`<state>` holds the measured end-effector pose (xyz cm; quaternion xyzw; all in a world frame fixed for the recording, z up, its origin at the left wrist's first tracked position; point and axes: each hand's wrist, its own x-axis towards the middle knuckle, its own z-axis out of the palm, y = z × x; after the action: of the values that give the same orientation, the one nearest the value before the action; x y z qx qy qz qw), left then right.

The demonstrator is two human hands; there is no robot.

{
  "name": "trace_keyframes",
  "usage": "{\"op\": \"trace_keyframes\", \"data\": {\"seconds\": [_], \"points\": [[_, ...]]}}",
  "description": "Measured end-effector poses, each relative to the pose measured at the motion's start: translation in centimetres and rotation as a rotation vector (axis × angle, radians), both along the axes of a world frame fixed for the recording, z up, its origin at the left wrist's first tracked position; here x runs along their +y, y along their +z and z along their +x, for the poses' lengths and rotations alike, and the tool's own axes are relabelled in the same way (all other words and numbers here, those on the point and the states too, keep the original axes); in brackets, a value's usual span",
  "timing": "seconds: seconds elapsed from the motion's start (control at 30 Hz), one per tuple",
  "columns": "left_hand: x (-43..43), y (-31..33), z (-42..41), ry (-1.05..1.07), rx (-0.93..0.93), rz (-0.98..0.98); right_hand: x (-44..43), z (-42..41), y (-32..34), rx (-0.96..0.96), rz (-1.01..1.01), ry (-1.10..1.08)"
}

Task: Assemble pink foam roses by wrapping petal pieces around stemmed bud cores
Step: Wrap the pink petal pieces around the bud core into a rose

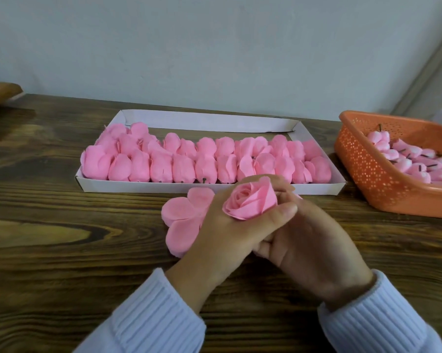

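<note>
Table (62, 238): white tray (138, 187) of wrapped roses (184, 169) at the back, orange basket (367, 179) of bud cores (403, 163) at right. A loose petal piece (181, 217) lies flat, just left of both grips, its right edge under the left grip (227, 225). The left grip is closed round a rose (250, 202), bloom up, stem hidden. The right grip (314, 245) cups beneath with its fingers hidden, so I cannot tell its state. Judgement: the left grip is nearer the petal piece.

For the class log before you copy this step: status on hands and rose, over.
Left hand and right hand both grip rose. Rose held over flat petal piece on table. Tray just behind, nothing between.
</note>
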<state>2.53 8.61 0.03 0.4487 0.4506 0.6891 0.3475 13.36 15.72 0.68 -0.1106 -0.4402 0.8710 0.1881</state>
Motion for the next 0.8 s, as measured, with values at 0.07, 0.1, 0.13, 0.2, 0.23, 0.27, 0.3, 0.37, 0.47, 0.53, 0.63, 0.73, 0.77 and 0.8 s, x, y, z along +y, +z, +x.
{"op": "trace_keyframes", "data": {"seconds": [0.07, 0.1, 0.13, 0.2, 0.23, 0.27, 0.3, 0.37, 0.47, 0.53, 0.63, 0.73, 0.77, 0.8], "points": [[-0.1, 0.1, 0.1, 0.003, 0.061, 0.016, -0.2, 0.0, -0.2, -0.016, 0.039, -0.036], [-0.1, 0.1, 0.2, 0.003, 0.089, 0.018, -0.3, 0.0, -0.3, -0.007, 0.038, -0.048], [-0.1, 0.1, 0.3, 0.004, 0.11, 0.019, -0.5, 0.0, -0.3, 0.004, 0.028, -0.054], [-0.1, 0.1, 0.3, 0.02, 0.128, 0.027, -0.6, 0.0, -0.3, -0.002, 0.016, -0.074], [-0.1, 0.1, 0.3, 0.037, 0.123, 0.036, -0.6, -0.1, -0.3, -0.017, 0.031, -0.095], [-0.1, 0.1, 0.3, 0.059, 0.107, 0.045, -0.6, -0.1, -0.3, -0.036, 0.063, -0.128], [-0.1, 0.1, 0.3, 0.08, 0.082, 0.051, -0.6, 0.0, -0.3, -0.061, 0.122, -0.174], [-0.1, 0.1, 0.1, 0.115, 0.031, 0.063, -0.6, 0.2, -0.4, -0.127, 0.347, -0.325], [-0.1, 0.3, -0.1, 0.162, 0.037, 0.065, -0.6, 0.5, -0.3, -0.084, 0.673, -0.616], [0.0, 0.3, -0.1, 0.189, 0.069, 0.047, -0.6, 0.6, -0.1, 0.035, 0.862, -0.74], [0.1, 0.2, 0.1, 0.189, 0.098, 0.005, -0.6, 1.0, 0.1, 0.073, 1.314, -0.805], [0.4, 0.0, 0.2, 0.14, 0.016, -0.029, -0.8, 0.8, -0.1, 0.002, 1.498, -0.815], [0.4, -0.1, 0.2, 0.137, 0.011, -0.03, -0.8, 0.7, -0.1, -0.026, 1.512, -0.815], [0.5, -0.2, 0.2, 0.139, 0.014, -0.028, -0.8, 0.6, -0.1, -0.048, 1.514, -0.816]]}}
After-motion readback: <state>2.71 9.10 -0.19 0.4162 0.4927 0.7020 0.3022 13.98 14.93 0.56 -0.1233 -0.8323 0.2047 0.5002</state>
